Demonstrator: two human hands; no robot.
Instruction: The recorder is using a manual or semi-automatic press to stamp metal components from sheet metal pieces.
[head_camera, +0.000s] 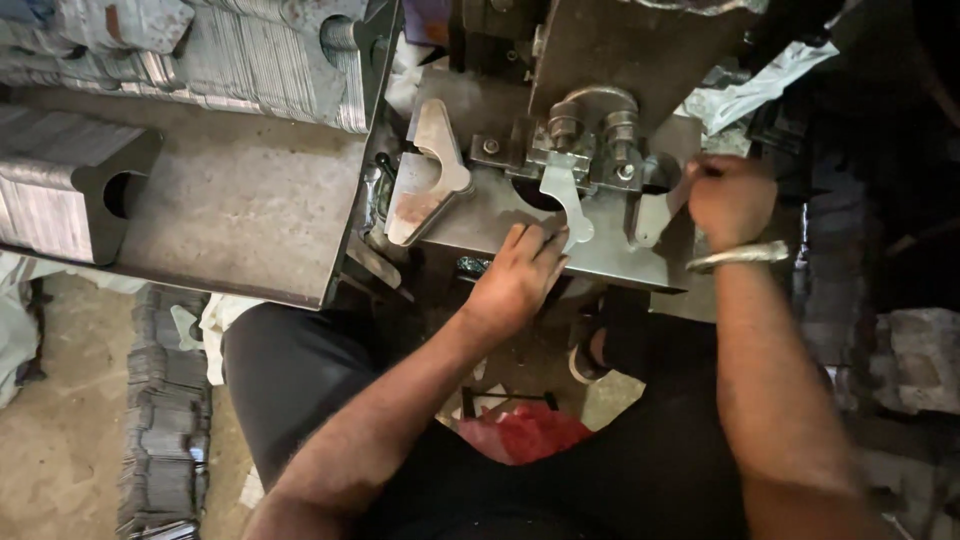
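Left hand (520, 268) flat, fingers spread on metal blank (563, 200) at press plate (480, 215) front edge. Right hand (730, 197) fisted, gripping something; contents hidden.

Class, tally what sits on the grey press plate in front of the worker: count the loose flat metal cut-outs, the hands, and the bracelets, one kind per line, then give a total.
Loose flat metal cut-outs: 3 (large blank, curved piece, piece by the right hand)
Hands: 2 (left hand, right hand)
Metal bracelets: 1 (bracelet)
Total: 6
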